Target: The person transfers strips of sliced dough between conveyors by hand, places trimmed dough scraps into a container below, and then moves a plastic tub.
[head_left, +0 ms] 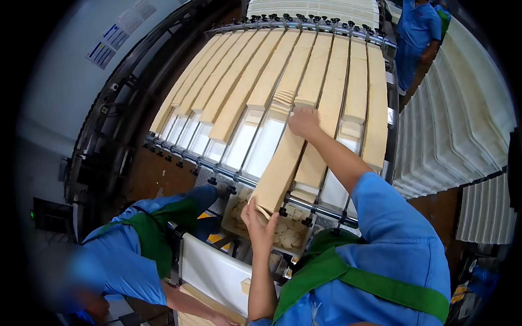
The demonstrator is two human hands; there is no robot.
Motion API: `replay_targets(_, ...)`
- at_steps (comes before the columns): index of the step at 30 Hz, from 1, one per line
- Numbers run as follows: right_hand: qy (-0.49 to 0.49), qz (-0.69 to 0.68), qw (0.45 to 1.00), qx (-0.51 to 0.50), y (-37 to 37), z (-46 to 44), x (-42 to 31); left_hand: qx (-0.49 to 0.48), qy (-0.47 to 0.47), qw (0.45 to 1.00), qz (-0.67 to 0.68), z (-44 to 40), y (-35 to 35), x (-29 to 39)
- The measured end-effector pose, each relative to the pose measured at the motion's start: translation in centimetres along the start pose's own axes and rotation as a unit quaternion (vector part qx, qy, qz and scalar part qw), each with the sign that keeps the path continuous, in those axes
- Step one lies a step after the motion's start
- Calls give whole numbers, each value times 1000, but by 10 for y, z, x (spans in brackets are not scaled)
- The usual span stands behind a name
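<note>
A long, pale-yellow block (277,171), seemingly made of thin stacked slices, lies along a lane and reaches past the near rail. My left hand (261,223) grips its near end, where a slice or two part from the rest, thumb on one side and fingers on the other. My right hand (304,123) is closed over the block's far end, its fingertips partly hidden. Just beyond, several loose slices (284,98) lean at the end of another block (296,68). A similar block (314,163) lies to the right of the held one.
Several more blocks fill the lanes between thin rods. A metal rail (201,163) with black knobs crosses the near edge. Below sits a bin (231,223) of broken pieces. A co-worker (130,244) bends over a white surface (212,266) at left. Stacked white trays (451,108) stand right.
</note>
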State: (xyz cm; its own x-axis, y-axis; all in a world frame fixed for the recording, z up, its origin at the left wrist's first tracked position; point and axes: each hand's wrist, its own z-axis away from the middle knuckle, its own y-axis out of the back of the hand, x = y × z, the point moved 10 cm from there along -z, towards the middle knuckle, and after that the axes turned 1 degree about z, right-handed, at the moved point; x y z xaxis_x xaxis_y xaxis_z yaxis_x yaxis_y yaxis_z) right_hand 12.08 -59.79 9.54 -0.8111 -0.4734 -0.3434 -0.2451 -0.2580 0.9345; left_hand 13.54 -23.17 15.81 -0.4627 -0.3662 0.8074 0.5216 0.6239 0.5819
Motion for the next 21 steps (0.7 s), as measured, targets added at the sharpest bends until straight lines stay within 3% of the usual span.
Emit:
replay_targets(6, 35, 86, 995, 41, 1, -3, -1, 13, -15, 1000, -25, -20, -20, 0)
replay_targets(8, 46, 57, 977, 202, 25, 13, -8, -37, -30, 999, -9, -33, -39, 0)
replay_targets(9, 54, 57, 977, 199, 20, 22, -14, -31, -24, 999, -10, -39, -42, -1)
replay_targets(11, 120, -14, 974, 193, 22, 59, -42, -76, 71, 987, 125, -44, -61, -16)
replay_targets(13, 271, -182, 924, 197, 28, 114, -83, -50, 44, 995, 73, -41, -55, -16)
replay_targets(15, 351, -219, 900, 134, 30, 168, -111, -8, -84, 996, 10, -35, -45, -11)
replay_targets(16, 417, -250, 871, 76, 25, 193, -128, 21, -48, 996, 78, -31, -38, -20)
replay_targets(18, 501, -108, 853, 101, 6, 225, -143, 79, -40, 995, 55, -17, -16, -23)
replay_targets(19, 502, -44, 855, 120, -12, 224, -142, 115, -13, 992, 53, -6, -5, -29)
replay_targets(20, 503, -76, 857, 80, -10, 218, -135, 136, 7, 989, 59, 6, 4, -35)
replay_targets(21, 486, -23, 872, 58, -9, 215, -140, 162, 28, 984, 65, 18, 12, -43)
